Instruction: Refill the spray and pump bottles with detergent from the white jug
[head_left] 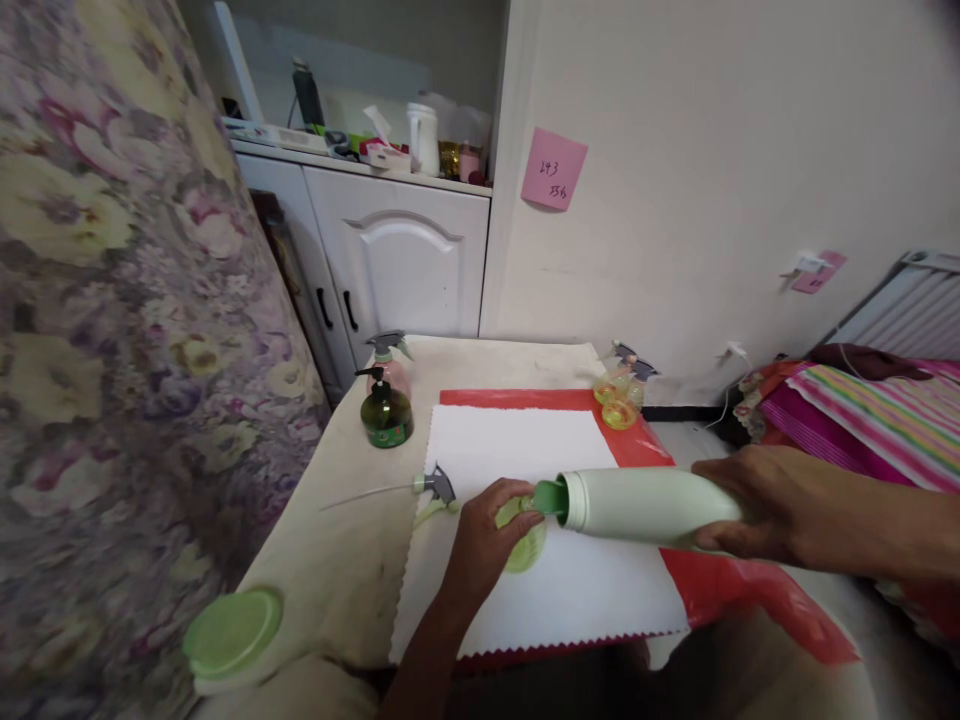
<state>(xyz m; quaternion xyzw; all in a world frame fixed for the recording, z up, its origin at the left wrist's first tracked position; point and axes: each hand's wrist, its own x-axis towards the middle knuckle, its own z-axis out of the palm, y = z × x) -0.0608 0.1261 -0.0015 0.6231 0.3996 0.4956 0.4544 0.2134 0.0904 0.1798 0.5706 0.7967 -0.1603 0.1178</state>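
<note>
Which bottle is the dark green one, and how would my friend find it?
Start at the table and go to its far left corner, near the white cupboard. The dark green bottle stands there before a pink spray bottle. It alone is dark, round, with a black pump.

A table (337,560) stands near, with a cloth (525,440) spread on its middle. Over the cloth's near part, the left hand (487,540) sits left of a tipped bottle (645,505), whose right end lies in the right hand (772,500). A sprayer head (439,485) lies just left of the cloth. Two pump bottles (386,405) stand at the far left; two small spray bottles (622,395) at the far right. A lid (232,630) lies at the near left corner. A cabinet (397,250) stands beyond.
</note>
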